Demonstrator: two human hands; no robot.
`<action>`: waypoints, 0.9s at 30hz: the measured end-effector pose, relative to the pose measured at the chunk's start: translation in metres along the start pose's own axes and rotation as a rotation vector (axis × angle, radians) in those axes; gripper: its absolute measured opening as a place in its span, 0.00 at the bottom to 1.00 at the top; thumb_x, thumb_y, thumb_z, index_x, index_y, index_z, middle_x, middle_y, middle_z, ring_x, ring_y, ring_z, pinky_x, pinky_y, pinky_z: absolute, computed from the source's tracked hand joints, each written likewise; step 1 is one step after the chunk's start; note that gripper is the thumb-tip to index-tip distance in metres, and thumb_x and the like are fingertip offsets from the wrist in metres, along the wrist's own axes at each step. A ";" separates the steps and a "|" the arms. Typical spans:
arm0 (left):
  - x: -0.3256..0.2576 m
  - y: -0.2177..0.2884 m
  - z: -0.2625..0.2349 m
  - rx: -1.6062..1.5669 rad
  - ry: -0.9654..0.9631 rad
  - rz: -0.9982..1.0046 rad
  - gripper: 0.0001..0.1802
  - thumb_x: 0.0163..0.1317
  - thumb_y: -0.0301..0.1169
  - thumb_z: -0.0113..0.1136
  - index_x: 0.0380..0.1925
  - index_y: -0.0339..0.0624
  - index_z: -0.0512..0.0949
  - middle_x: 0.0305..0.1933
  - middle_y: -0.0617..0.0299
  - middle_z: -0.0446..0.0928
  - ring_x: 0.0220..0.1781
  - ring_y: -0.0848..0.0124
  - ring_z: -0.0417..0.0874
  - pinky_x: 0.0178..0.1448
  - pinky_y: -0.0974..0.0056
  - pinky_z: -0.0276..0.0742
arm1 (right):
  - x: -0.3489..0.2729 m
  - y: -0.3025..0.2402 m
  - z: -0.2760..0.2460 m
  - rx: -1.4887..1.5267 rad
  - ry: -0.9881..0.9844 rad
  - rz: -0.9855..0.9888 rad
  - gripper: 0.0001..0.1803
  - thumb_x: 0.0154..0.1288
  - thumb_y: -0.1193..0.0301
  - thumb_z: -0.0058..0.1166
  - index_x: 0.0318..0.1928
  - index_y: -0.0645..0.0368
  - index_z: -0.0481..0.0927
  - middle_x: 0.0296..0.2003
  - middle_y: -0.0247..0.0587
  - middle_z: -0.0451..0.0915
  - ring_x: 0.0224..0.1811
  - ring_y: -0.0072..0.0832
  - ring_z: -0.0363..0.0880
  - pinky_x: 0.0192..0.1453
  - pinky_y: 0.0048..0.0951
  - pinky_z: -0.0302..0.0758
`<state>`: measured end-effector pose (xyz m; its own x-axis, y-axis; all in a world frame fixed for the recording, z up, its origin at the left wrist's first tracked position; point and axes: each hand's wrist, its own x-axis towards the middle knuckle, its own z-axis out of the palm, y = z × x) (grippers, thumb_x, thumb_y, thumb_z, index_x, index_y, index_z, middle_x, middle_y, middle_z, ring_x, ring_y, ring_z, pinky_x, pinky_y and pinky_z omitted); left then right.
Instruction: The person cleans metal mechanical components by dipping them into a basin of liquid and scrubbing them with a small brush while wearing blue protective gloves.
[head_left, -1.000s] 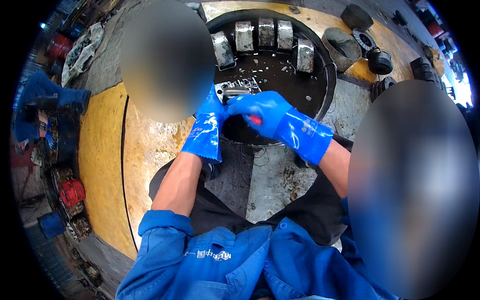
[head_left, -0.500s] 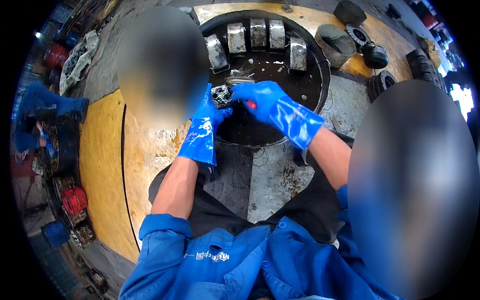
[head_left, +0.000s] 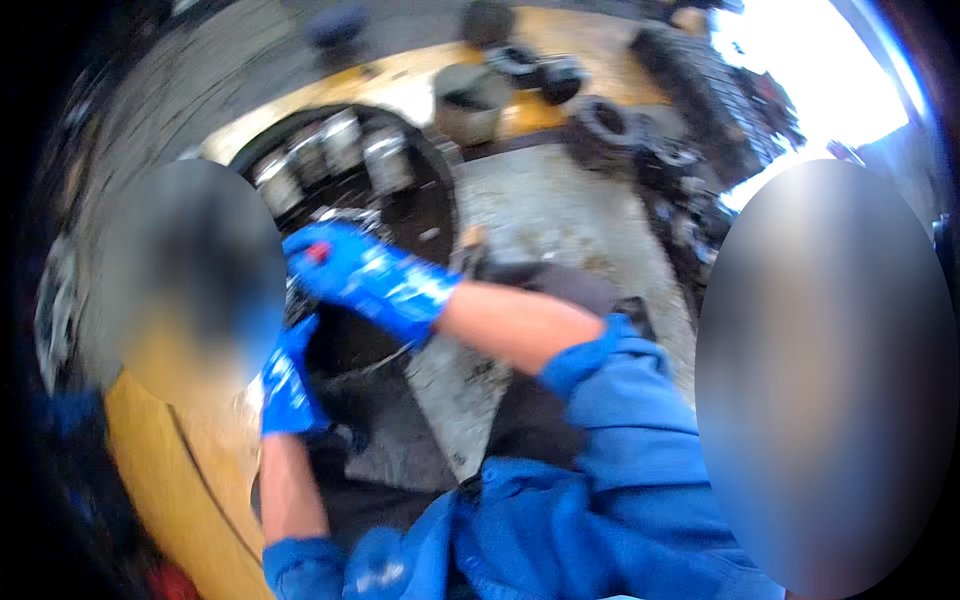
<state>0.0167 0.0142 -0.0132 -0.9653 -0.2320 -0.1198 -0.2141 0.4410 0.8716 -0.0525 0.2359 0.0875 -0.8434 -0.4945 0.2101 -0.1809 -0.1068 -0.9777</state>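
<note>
Grey concrete floor (head_left: 560,210) with worn yellow-painted patches fills the workshop, and everything looks blurred by motion. On it sits a large round black pan (head_left: 445,215), dark and oily inside, with three squarish metal blocks (head_left: 340,145) lined up along its far rim. Beyond the pan stands a grey bucket-like container (head_left: 470,100), and dark round mechanical parts (head_left: 610,125) lie scattered to the right of it. A person in a blue work jacket leans over the pan, both hands in glossy blue gloves. The right hand (head_left: 350,270) reaches across into the pan, its grip curled closed around a small tool with a red tip (head_left: 318,252). The left hand (head_left: 285,385) sits at the pan's near edge, just below the right; whether its grip is closed on anything cannot be told through the blur.
</note>
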 end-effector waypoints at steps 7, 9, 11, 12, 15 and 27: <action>0.007 -0.001 -0.003 0.340 0.058 -0.048 0.64 0.44 0.23 0.81 0.80 0.37 0.52 0.72 0.43 0.72 0.68 0.53 0.77 0.71 0.54 0.75 | 0.007 0.021 0.004 0.293 0.136 0.141 0.10 0.73 0.64 0.59 0.43 0.57 0.86 0.28 0.32 0.83 0.29 0.20 0.78 0.34 0.29 0.78; 0.007 0.003 0.003 0.417 0.075 -0.022 0.64 0.44 0.25 0.83 0.80 0.36 0.53 0.72 0.43 0.72 0.69 0.54 0.77 0.72 0.55 0.73 | 0.016 0.028 -0.002 0.268 0.225 0.194 0.10 0.73 0.64 0.58 0.43 0.58 0.85 0.28 0.33 0.83 0.27 0.20 0.78 0.33 0.29 0.77; 0.002 0.008 -0.001 0.416 0.125 -0.062 0.64 0.44 0.26 0.83 0.80 0.36 0.53 0.72 0.44 0.72 0.69 0.54 0.77 0.73 0.56 0.72 | 0.011 0.017 0.005 0.430 0.181 0.168 0.09 0.73 0.66 0.59 0.43 0.58 0.85 0.30 0.33 0.83 0.27 0.20 0.78 0.33 0.29 0.78; 0.006 -0.008 -0.008 0.383 0.126 -0.056 0.63 0.45 0.25 0.82 0.80 0.38 0.52 0.72 0.45 0.72 0.69 0.55 0.77 0.72 0.56 0.73 | 0.002 -0.007 0.013 0.485 0.147 0.180 0.09 0.72 0.66 0.59 0.43 0.58 0.85 0.31 0.34 0.84 0.27 0.21 0.78 0.33 0.29 0.78; 0.003 0.001 -0.009 0.234 0.099 -0.134 0.66 0.44 0.26 0.83 0.81 0.46 0.51 0.74 0.44 0.70 0.72 0.51 0.75 0.76 0.53 0.70 | -0.008 -0.014 0.008 0.508 0.005 0.285 0.13 0.72 0.63 0.61 0.48 0.59 0.85 0.36 0.34 0.85 0.37 0.23 0.83 0.43 0.29 0.80; 0.013 -0.012 0.000 0.370 0.108 -0.063 0.68 0.41 0.28 0.85 0.81 0.46 0.52 0.77 0.43 0.67 0.75 0.51 0.72 0.79 0.54 0.67 | 0.028 0.053 -0.037 0.332 0.275 0.395 0.11 0.71 0.66 0.58 0.47 0.60 0.84 0.30 0.38 0.83 0.23 0.28 0.81 0.28 0.33 0.79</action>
<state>0.0064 0.0060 -0.0255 -0.9313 -0.3503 -0.0995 -0.3312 0.7011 0.6315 -0.1048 0.2484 0.0415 -0.9230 -0.3142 -0.2220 0.3052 -0.2468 -0.9198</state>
